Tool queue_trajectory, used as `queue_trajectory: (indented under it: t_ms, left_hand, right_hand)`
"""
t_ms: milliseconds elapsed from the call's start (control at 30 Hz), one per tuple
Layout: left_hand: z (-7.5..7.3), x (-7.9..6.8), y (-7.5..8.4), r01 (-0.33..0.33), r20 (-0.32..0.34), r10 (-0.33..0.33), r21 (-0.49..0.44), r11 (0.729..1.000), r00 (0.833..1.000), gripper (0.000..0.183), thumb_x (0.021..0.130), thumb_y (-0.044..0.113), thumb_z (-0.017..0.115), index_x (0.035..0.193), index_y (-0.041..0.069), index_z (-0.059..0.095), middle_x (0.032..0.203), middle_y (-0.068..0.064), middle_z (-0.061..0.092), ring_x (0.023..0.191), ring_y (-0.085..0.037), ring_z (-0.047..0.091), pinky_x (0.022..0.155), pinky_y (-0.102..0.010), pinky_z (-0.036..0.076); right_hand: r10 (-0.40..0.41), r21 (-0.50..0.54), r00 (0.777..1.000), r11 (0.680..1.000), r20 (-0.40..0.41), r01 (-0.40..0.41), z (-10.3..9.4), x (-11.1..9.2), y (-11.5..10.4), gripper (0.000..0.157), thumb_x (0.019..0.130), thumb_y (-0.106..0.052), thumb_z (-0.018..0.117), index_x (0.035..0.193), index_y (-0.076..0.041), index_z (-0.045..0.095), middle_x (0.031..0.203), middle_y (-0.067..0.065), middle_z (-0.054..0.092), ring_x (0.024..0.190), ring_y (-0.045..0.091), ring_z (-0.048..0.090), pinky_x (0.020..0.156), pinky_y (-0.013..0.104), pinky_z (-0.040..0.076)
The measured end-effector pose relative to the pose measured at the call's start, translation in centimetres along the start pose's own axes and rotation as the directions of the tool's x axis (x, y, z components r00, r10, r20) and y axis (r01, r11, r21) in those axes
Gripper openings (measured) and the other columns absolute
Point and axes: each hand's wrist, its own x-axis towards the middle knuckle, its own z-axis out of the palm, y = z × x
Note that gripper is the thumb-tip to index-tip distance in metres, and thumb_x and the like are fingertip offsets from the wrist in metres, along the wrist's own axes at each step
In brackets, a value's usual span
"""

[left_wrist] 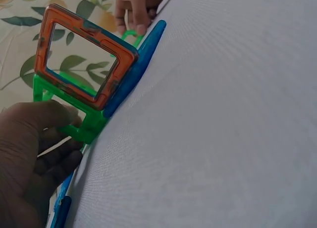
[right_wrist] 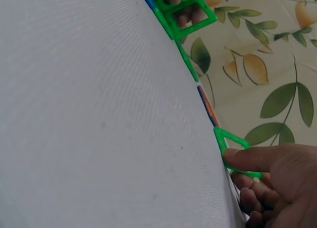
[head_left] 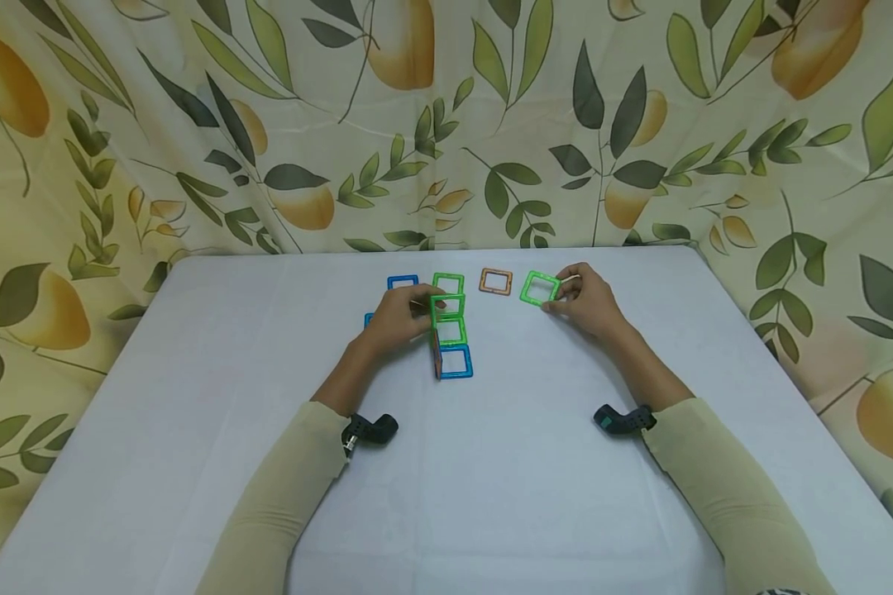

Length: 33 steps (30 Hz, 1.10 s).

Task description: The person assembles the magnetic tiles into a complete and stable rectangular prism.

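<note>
My left hand (head_left: 400,318) pinches an upright green square magnetic tile (left_wrist: 91,126) between thumb and fingers. That tile is part of a small structure. An upright orange square tile (left_wrist: 126,65) adjoins it on the near side, with a flat blue tile (head_left: 457,375) at its foot. More green tiles (head_left: 449,276) run back from there along the table. To the right, my right hand (head_left: 586,302) pinches a separate green square tile (right_wrist: 221,144), which is tilted with one edge at or near the table. The left fingertips are partly hidden behind the green frames.
An orange square tile (head_left: 496,292) lies flat between the structure and the right hand. Blue tiles (head_left: 403,279) lie behind and left of the left hand, partly covered by it. The white-covered table (head_left: 521,487) ends at a patterned cloth (head_left: 506,124) at the back.
</note>
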Motion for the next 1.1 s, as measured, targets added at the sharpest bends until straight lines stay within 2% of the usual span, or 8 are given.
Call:
queue_trajectory:
  t_ms: [233, 433, 567, 667, 800, 933, 1100]
  left_hand:
    - [-0.1, 0.0, -0.5, 0.009, 0.021, -0.009, 0.005, 1.000, 1.000, 0.035, 0.094, -0.001, 0.072, 0.129, -0.001, 0.072, 0.111, -0.009, 0.077, 0.106, -0.024, 0.070, 0.096, -0.036, 0.054]
    - [0.0, -0.2, -0.8, 0.061, 0.030, -0.062, 0.037, 0.997, 0.998, 0.037, 0.095, 0.002, 0.072, 0.132, 0.000, 0.070, 0.116, -0.010, 0.075, 0.109, -0.024, 0.069, 0.097, -0.035, 0.054]
    - [0.0, -0.3, -0.9, 0.072, 0.032, -0.074, 0.044, 0.996, 0.997, 0.036, 0.095, 0.003, 0.073, 0.131, 0.001, 0.071, 0.117, -0.010, 0.073, 0.107, -0.024, 0.068, 0.096, -0.035, 0.054]
    - [-0.1, -0.3, -0.9, 0.065, 0.031, -0.067, 0.056, 0.996, 0.997, 0.034, 0.095, 0.002, 0.072, 0.129, 0.001, 0.072, 0.116, -0.010, 0.073, 0.105, -0.022, 0.067, 0.094, -0.034, 0.055]
    - [-0.2, -0.2, -0.8, 0.048, 0.018, -0.050, 0.071, 0.996, 0.999, 0.031, 0.095, 0.000, 0.072, 0.126, 0.001, 0.074, 0.113, -0.009, 0.074, 0.101, -0.022, 0.068, 0.091, -0.032, 0.055]
    - [-0.4, -0.1, -1.0, 0.038, 0.007, -0.038, 0.051, 0.998, 0.999, 0.026, 0.095, 0.000, 0.074, 0.121, 0.001, 0.075, 0.109, -0.008, 0.075, 0.097, -0.021, 0.068, 0.089, -0.032, 0.056]
    - [-0.6, 0.1, -1.1, 0.037, -0.019, -0.036, 0.045, 0.998, 0.999, 0.021, 0.093, 0.001, 0.079, 0.114, 0.000, 0.074, 0.104, -0.008, 0.075, 0.094, -0.020, 0.070, 0.087, -0.031, 0.056]
  right_hand:
    - [0.019, 0.026, 1.000, 0.999, 0.018, -0.019, 0.1, -0.1, 0.2, 0.060, 0.090, -0.006, 0.083, 0.138, 0.006, 0.050, 0.107, 0.020, 0.066, 0.088, 0.023, 0.049, 0.073, 0.029, 0.039]
    - [0.016, 0.019, 0.999, 1.000, 0.045, -0.017, 0.3, -0.3, 0.3, 0.043, 0.093, -0.008, 0.080, 0.128, 0.009, 0.062, 0.105, 0.017, 0.067, 0.091, 0.024, 0.053, 0.078, 0.030, 0.042]
    - [0.029, 0.021, 0.998, 0.999, 0.060, -0.030, 0.2, -0.6, 0.2, 0.030, 0.099, -0.009, 0.071, 0.124, 0.007, 0.068, 0.111, 0.018, 0.068, 0.096, 0.025, 0.055, 0.080, 0.029, 0.044]
    - [0.028, 0.036, 0.997, 0.999, 0.070, -0.030, 0.0, -0.8, 0.2, 0.029, 0.102, -0.008, 0.062, 0.127, 0.005, 0.069, 0.115, 0.019, 0.068, 0.098, 0.025, 0.056, 0.076, 0.025, 0.046]
    - [-0.001, 0.053, 0.996, 0.999, 0.085, -0.004, -0.2, -1.1, -0.1, 0.031, 0.103, -0.007, 0.058, 0.129, 0.006, 0.069, 0.118, 0.022, 0.068, 0.098, 0.025, 0.057, 0.072, 0.021, 0.046]
    - [-0.047, 0.044, 0.995, 0.998, 0.087, 0.043, -0.3, -1.6, -0.5, 0.028, 0.104, -0.007, 0.062, 0.127, 0.006, 0.070, 0.119, 0.023, 0.069, 0.096, 0.025, 0.059, 0.073, 0.022, 0.045]
    - [-0.123, 0.041, 0.990, 0.992, 0.075, 0.121, -0.3, -2.2, -0.8, 0.024, 0.103, -0.007, 0.066, 0.122, 0.005, 0.072, 0.112, 0.020, 0.072, 0.089, 0.024, 0.063, 0.068, 0.023, 0.047]
